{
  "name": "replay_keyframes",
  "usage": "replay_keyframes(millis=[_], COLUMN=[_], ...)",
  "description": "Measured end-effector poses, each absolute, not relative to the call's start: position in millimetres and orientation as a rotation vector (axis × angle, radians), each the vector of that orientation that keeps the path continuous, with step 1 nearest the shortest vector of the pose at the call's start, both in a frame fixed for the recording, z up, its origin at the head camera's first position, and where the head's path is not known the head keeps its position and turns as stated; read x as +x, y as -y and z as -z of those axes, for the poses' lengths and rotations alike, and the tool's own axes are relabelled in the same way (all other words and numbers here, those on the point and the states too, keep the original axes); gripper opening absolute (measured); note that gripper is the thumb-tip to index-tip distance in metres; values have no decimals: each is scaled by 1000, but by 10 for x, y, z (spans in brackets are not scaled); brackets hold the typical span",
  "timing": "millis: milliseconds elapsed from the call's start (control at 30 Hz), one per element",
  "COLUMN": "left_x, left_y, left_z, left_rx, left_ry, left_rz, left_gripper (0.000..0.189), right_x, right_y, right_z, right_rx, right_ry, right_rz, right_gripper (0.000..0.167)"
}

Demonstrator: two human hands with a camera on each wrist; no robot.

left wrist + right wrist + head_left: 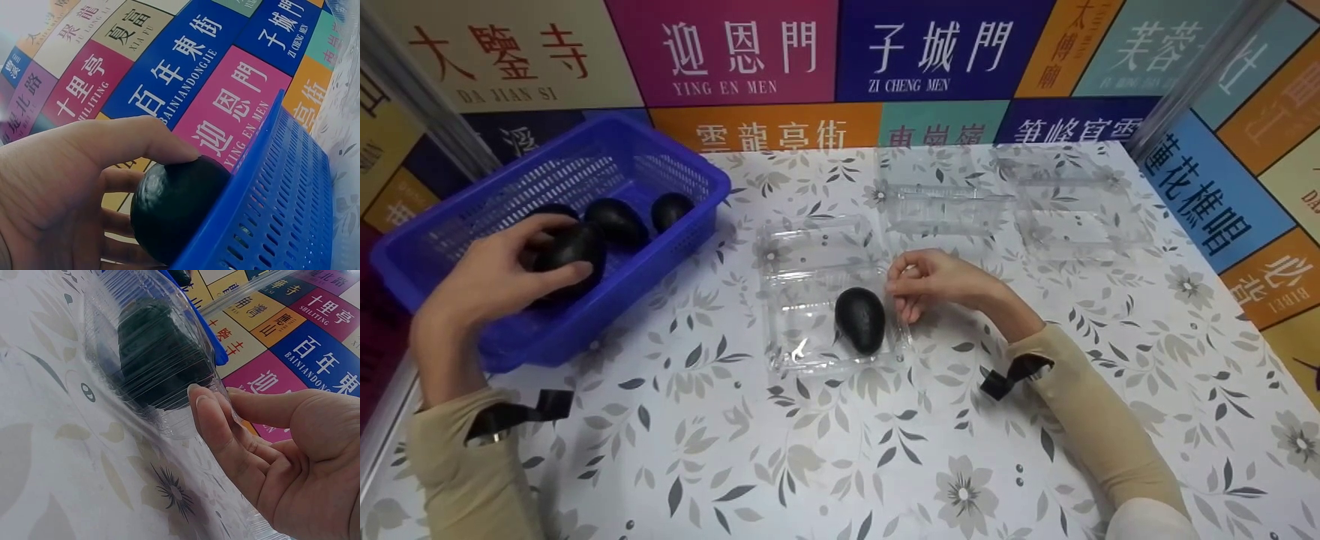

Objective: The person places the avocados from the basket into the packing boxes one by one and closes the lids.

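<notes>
My left hand (502, 274) curls round a dark avocado (574, 259) over the near side of the blue plastic basket (660, 300). In the left wrist view the thumb lies across the top of that avocado (174, 208), beside the basket wall (281, 202). Several more avocados, one of them (615, 223) in plain sight, lie inside the basket. An open clear plastic clamshell box (802, 341) stands mid-table with a single avocado (860, 321) at its right side. Thumb and fingers of my right hand (937, 283) pinch the box's right rim, as the right wrist view shows.
Two more open clear plastic boxes stand behind, one at the back middle (945, 210) and one at the back right (1080, 217). A flower-patterned cloth (780, 465) covers the table. Printed panels (720, 52) and metal posts rise along its back and sides.
</notes>
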State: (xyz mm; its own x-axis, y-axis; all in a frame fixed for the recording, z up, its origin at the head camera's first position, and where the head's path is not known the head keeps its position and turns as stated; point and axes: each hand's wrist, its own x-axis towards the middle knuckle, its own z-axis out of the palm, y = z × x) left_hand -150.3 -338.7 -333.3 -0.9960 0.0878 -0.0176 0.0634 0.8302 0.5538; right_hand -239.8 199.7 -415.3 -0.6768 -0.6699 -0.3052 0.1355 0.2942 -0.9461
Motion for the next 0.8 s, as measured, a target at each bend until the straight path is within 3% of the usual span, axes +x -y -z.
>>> replay_keyframes(millis=[800], left_x=[-1446], left_y=[3107], left_z=[3175], left_rx=[233], left_ry=[-3029], left_rz=[-935], left_gripper=[72], right_x=[-2379], right_y=[-1975], right_z=[4152], right_rx=[-471], right_ry=[-1825], right_rz=[1489], right_gripper=[17])
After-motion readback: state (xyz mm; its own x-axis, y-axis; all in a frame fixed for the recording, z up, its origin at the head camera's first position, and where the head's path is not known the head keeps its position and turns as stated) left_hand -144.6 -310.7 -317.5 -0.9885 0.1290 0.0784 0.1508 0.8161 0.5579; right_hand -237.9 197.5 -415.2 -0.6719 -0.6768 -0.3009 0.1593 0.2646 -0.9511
